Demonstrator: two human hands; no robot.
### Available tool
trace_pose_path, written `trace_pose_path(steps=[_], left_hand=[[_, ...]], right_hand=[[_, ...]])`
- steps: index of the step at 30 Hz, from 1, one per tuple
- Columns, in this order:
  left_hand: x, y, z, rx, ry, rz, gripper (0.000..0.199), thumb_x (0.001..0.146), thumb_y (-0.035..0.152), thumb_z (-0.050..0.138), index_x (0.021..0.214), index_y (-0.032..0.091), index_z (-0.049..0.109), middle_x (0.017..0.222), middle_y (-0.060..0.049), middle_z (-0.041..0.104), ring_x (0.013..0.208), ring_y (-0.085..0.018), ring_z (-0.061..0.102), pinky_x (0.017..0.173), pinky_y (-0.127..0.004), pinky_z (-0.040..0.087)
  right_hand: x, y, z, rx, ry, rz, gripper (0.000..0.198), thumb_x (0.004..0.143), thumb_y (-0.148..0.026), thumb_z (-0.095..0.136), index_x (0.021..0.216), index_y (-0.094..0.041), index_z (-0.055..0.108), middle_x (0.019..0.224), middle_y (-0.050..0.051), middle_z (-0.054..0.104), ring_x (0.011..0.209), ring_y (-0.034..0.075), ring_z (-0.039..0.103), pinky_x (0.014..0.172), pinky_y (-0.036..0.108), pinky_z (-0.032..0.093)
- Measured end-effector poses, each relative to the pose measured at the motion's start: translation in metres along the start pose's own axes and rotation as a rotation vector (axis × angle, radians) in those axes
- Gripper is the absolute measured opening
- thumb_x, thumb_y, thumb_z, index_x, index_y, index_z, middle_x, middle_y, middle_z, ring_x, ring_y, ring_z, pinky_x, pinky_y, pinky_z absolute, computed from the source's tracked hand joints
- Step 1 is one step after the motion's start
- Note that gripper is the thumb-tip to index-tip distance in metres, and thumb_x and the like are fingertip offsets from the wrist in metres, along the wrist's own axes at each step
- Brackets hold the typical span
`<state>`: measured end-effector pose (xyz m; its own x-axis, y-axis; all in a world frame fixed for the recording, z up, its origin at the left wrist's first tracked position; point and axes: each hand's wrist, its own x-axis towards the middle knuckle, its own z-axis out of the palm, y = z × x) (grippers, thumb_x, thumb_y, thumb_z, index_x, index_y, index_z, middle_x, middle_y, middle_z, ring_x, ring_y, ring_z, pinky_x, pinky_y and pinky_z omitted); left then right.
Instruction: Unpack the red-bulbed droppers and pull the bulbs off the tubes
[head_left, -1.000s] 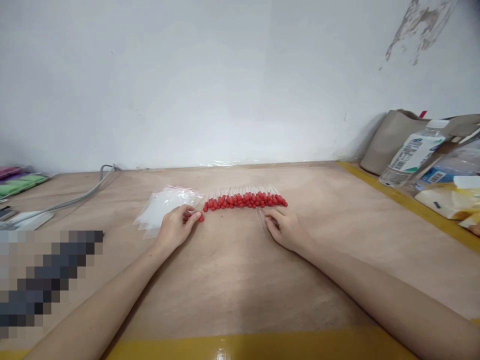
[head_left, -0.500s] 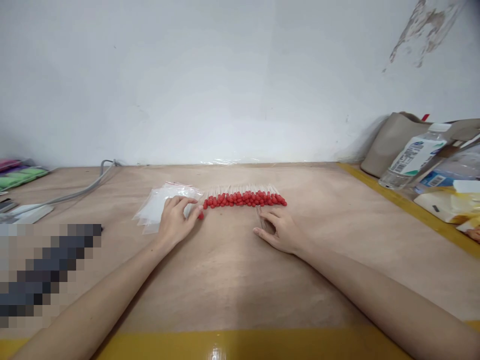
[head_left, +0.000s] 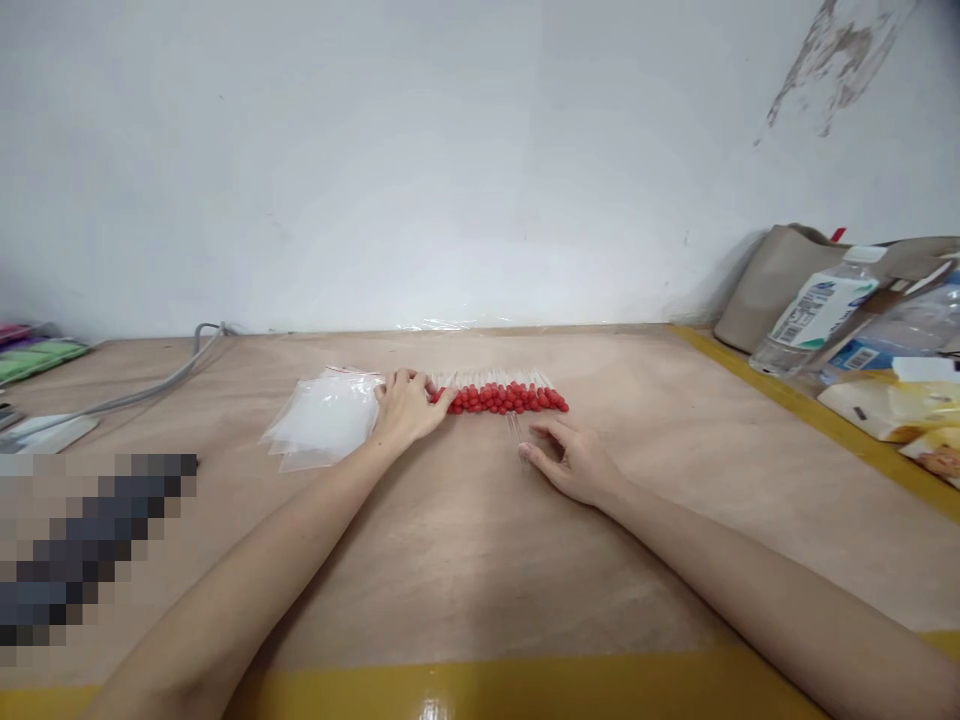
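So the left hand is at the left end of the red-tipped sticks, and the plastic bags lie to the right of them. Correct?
Not quite: the plastic bags lie to the left of the red-tipped sticks, as the head view shows. The left hand is at their left end.

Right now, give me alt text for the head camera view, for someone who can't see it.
A person's left hand is at the left end of a row of red-tipped sticks on a brown table; the right hand, open, is by thin clear pieces in front. Clear bags lie left, a bottle right.
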<state>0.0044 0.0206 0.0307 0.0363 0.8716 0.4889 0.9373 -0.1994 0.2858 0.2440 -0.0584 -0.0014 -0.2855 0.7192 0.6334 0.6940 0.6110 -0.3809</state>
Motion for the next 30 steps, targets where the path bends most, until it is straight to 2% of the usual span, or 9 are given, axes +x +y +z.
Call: trace_pose_path(steps=[8, 11, 12, 14, 16, 18, 22, 27, 30], left_hand=[[-0.002, 0.0, -0.005, -0.025, 0.106, -0.096, 0.024, 0.079, 0.037, 0.046, 0.07, 0.018, 0.057, 0.098, -0.011, 0.055, 0.103, -0.031, 0.042, 0.085, -0.049, 0.031], [-0.021, 0.0, -0.02, -0.115, 0.186, -0.001, 0.022, 0.081, 0.037, 0.045, 0.075, 0.018, 0.054, 0.097, -0.009, 0.056, 0.101, -0.028, 0.044, 0.087, -0.045, 0.033], [-0.03, 0.0, -0.024, -0.168, 0.166, 0.076, 0.021, 0.082, 0.036, 0.044, 0.077, 0.018, 0.052, 0.094, -0.007, 0.057, 0.097, -0.025, 0.046, 0.086, -0.041, 0.035], [-0.049, 0.001, -0.031, -0.288, 0.009, 0.208, 0.019, 0.085, 0.036, 0.042, 0.081, 0.019, 0.05, 0.084, -0.004, 0.057, 0.082, -0.019, 0.052, 0.077, -0.034, 0.041], [-0.066, 0.002, -0.032, -0.378, -0.141, 0.252, 0.018, 0.085, 0.036, 0.041, 0.082, 0.019, 0.047, 0.075, -0.001, 0.056, 0.065, -0.015, 0.052, 0.064, -0.029, 0.042], [-0.078, 0.002, -0.028, -0.456, -0.22, 0.258, 0.018, 0.086, 0.036, 0.041, 0.083, 0.019, 0.046, 0.07, 0.0, 0.055, 0.058, -0.013, 0.051, 0.057, -0.027, 0.042], [-0.086, 0.001, -0.019, -0.55, -0.261, 0.267, 0.016, 0.086, 0.034, 0.043, 0.084, 0.019, 0.047, 0.067, 0.001, 0.055, 0.056, -0.012, 0.052, 0.053, -0.025, 0.043], [-0.085, 0.002, -0.022, -0.496, -0.214, 0.375, 0.013, 0.086, 0.03, 0.045, 0.084, 0.018, 0.051, 0.074, -0.001, 0.059, 0.06, -0.011, 0.055, 0.056, -0.025, 0.045], [-0.084, 0.004, -0.025, -0.464, -0.19, 0.461, 0.013, 0.086, 0.028, 0.046, 0.091, 0.019, 0.053, 0.088, -0.004, 0.063, 0.076, -0.015, 0.059, 0.068, -0.029, 0.049]], right_hand=[[0.0, 0.001, 0.002, 0.051, 0.054, 0.034, 0.019, 0.081, -0.032, 0.05, 0.091, -0.017, 0.057, 0.081, 0.007, 0.062, 0.076, 0.018, 0.059, 0.068, 0.032, 0.05], [0.001, 0.002, 0.001, 0.029, 0.163, 0.003, 0.026, 0.081, -0.03, 0.051, 0.103, -0.017, 0.054, 0.097, 0.01, 0.061, 0.093, 0.021, 0.057, 0.08, 0.037, 0.049], [0.001, 0.001, -0.001, 0.015, 0.2, -0.022, 0.032, 0.081, -0.03, 0.051, 0.11, -0.017, 0.052, 0.105, 0.012, 0.058, 0.1, 0.022, 0.054, 0.086, 0.039, 0.047], [0.002, 0.0, -0.004, -0.009, 0.218, -0.092, 0.044, 0.08, -0.03, 0.053, 0.121, -0.018, 0.045, 0.118, 0.013, 0.051, 0.112, 0.023, 0.047, 0.094, 0.042, 0.042], [0.002, -0.002, -0.006, -0.026, 0.149, -0.183, 0.051, 0.08, -0.031, 0.053, 0.128, -0.02, 0.039, 0.124, 0.013, 0.049, 0.117, 0.024, 0.043, 0.097, 0.043, 0.039], [0.002, -0.005, -0.005, -0.048, 0.039, -0.269, 0.052, 0.081, -0.034, 0.053, 0.129, -0.021, 0.039, 0.125, 0.011, 0.05, 0.121, 0.024, 0.04, 0.098, 0.045, 0.037], [0.004, -0.01, 0.002, -0.102, -0.089, -0.352, 0.045, 0.083, -0.037, 0.051, 0.124, -0.02, 0.046, 0.123, 0.009, 0.053, 0.122, 0.023, 0.039, 0.101, 0.048, 0.032], [0.008, -0.013, 0.012, -0.151, -0.069, -0.387, 0.03, 0.085, -0.031, 0.049, 0.112, -0.019, 0.056, 0.113, 0.006, 0.06, 0.118, 0.021, 0.044, 0.102, 0.047, 0.032], [0.007, -0.013, 0.015, -0.127, -0.058, -0.407, 0.021, 0.086, -0.024, 0.046, 0.102, -0.021, 0.061, 0.104, 0.004, 0.065, 0.114, 0.02, 0.048, 0.101, 0.046, 0.034]])
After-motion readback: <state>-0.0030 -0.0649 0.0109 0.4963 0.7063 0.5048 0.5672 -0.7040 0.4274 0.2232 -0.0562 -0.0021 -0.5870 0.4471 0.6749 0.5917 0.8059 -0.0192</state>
